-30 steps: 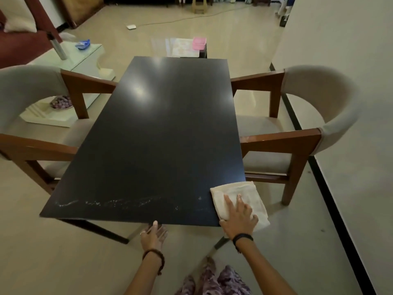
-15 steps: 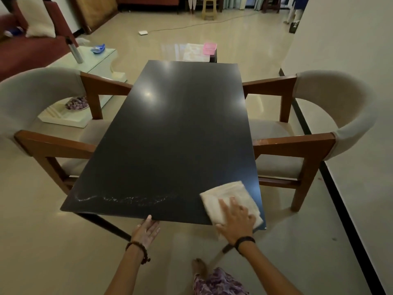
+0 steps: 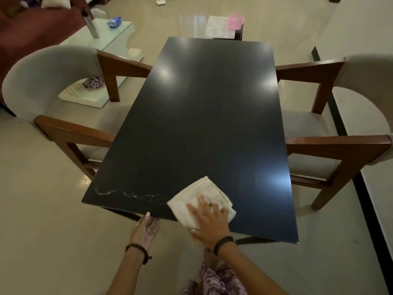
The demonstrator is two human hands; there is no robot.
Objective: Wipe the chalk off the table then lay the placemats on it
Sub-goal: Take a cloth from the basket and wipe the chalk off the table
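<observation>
Right hand [image 3: 209, 223] lies flat w/ fingers [image 3: 196, 209] spread, palm down on the cloth [image 3: 202, 200], which sits on the table [image 3: 204, 116] by its near edge, just right of the chalk [image 3: 129, 194] smear running toward the near-left corner. Left hand [image 3: 146, 227] is open, palm up, fingers loosely together, tips touching the near edge from below, holding nothing. Rest of the top is bare out to the far end; chairs [image 3: 53, 86] flank both long sides, the right one cut off by the frame, and the placemats [image 3: 220, 28] lie past the far end on a stand that's mostly hidden.
</observation>
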